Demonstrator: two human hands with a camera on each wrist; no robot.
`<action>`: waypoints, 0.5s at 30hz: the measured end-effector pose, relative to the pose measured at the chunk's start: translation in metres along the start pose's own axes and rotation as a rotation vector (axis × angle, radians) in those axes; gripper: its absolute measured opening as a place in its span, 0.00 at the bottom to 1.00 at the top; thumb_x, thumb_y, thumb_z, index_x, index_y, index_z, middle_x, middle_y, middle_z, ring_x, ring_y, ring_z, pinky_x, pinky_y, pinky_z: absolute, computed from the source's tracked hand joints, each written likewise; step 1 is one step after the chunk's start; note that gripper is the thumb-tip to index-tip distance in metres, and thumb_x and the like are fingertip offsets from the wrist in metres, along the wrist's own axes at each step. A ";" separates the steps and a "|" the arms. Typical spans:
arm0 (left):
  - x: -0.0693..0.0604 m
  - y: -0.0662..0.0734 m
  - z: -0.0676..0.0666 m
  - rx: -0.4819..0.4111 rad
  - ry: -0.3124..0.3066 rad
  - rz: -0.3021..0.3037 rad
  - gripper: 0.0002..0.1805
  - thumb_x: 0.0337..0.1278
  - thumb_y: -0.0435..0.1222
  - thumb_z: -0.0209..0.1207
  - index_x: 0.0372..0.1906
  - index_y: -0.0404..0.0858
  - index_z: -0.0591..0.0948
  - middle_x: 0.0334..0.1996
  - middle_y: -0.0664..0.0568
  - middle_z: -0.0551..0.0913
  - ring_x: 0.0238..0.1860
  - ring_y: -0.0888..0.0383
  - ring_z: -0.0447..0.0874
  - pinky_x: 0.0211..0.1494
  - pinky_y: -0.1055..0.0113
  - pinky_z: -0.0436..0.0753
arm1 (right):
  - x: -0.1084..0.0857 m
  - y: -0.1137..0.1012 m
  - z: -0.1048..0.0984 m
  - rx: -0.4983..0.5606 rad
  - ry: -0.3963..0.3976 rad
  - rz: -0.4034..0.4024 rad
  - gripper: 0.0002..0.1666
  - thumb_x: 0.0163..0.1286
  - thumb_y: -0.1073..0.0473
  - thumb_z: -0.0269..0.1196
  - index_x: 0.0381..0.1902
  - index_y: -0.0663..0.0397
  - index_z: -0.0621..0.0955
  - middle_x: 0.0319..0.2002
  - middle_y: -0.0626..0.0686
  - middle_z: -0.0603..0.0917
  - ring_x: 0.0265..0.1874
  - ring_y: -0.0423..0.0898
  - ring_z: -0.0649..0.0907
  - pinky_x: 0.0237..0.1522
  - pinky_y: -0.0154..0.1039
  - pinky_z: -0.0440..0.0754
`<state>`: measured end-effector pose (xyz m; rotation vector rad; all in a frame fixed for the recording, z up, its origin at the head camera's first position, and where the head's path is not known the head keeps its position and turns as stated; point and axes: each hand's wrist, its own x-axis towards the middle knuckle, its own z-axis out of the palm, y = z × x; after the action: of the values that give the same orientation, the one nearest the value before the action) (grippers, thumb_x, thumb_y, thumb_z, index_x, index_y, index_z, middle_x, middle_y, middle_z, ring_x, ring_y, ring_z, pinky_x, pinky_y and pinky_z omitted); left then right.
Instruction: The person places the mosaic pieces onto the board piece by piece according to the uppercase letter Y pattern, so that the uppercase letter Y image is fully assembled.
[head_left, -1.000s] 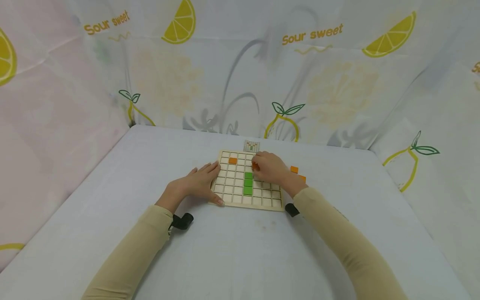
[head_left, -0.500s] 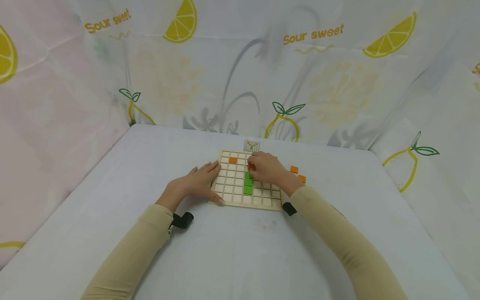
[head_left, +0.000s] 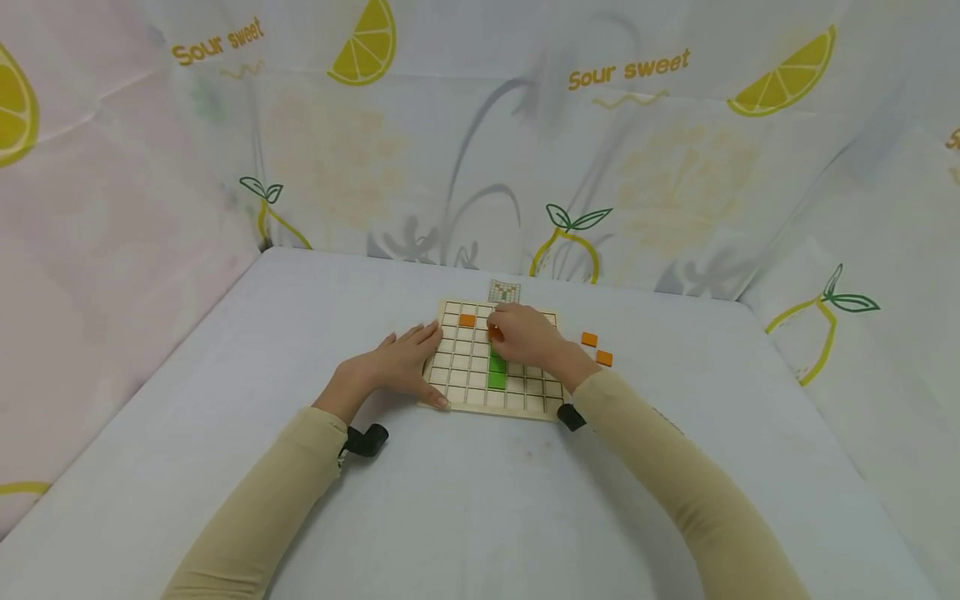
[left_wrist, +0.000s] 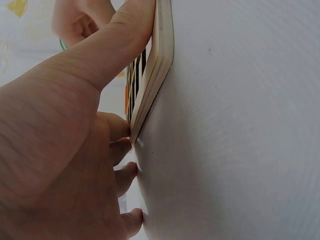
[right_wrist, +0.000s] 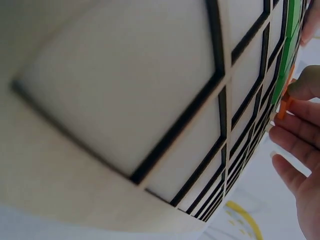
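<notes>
by two hands (head_left: pixel 397 364): one board (head_left: pixel 457 375), three green tiles (head_left: pixel 497 365), at least four orange tiles (head_left: pixel 467 321) are showing | beyond hands: one card (head_left: pixel 505 292) is lying

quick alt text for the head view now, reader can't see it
A person's right hand pinches an orange tile over a gridded board while the left hand rests on its left edge. Green tiles and another orange tile sit on the board; two more orange tiles lie on the white table to its right, and a small card beyond it.

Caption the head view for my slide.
Left hand on the edge of a gridded board, right hand pinching an orange tile near green tiles.
</notes>
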<state>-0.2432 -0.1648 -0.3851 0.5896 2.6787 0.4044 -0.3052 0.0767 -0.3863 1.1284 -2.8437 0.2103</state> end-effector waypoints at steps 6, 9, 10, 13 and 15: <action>0.001 -0.001 0.001 0.003 0.001 -0.002 0.70 0.43 0.66 0.69 0.80 0.35 0.43 0.82 0.43 0.38 0.82 0.40 0.36 0.78 0.34 0.44 | 0.002 -0.005 -0.001 0.000 -0.001 -0.002 0.10 0.69 0.62 0.58 0.43 0.56 0.84 0.40 0.53 0.84 0.36 0.47 0.79 0.41 0.40 0.80; 0.002 -0.001 0.001 0.010 0.001 -0.003 0.70 0.43 0.66 0.68 0.80 0.36 0.43 0.82 0.43 0.38 0.82 0.40 0.36 0.78 0.34 0.44 | 0.004 -0.006 0.001 -0.010 -0.007 0.008 0.10 0.69 0.62 0.58 0.44 0.56 0.84 0.41 0.52 0.84 0.38 0.47 0.80 0.43 0.40 0.81; 0.002 -0.002 0.001 0.011 0.001 -0.004 0.70 0.43 0.66 0.68 0.80 0.36 0.43 0.82 0.43 0.38 0.82 0.40 0.36 0.78 0.34 0.44 | 0.005 -0.006 0.001 -0.010 -0.007 0.009 0.10 0.69 0.62 0.58 0.43 0.56 0.84 0.41 0.52 0.84 0.39 0.47 0.80 0.43 0.40 0.81; 0.002 -0.002 0.001 0.013 0.002 -0.005 0.70 0.43 0.66 0.68 0.80 0.35 0.43 0.82 0.44 0.38 0.82 0.40 0.36 0.78 0.34 0.44 | 0.006 -0.006 0.003 -0.017 -0.003 0.006 0.09 0.69 0.62 0.58 0.43 0.56 0.84 0.41 0.53 0.83 0.39 0.48 0.80 0.44 0.41 0.81; 0.002 -0.001 0.001 0.013 0.001 -0.006 0.70 0.43 0.66 0.68 0.80 0.36 0.43 0.82 0.44 0.38 0.82 0.41 0.36 0.78 0.34 0.44 | 0.007 -0.006 0.003 -0.019 -0.003 0.005 0.09 0.69 0.62 0.58 0.42 0.55 0.84 0.40 0.52 0.83 0.38 0.48 0.79 0.44 0.41 0.80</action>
<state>-0.2450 -0.1649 -0.3873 0.5856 2.6853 0.3866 -0.3063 0.0673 -0.3882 1.1185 -2.8457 0.1808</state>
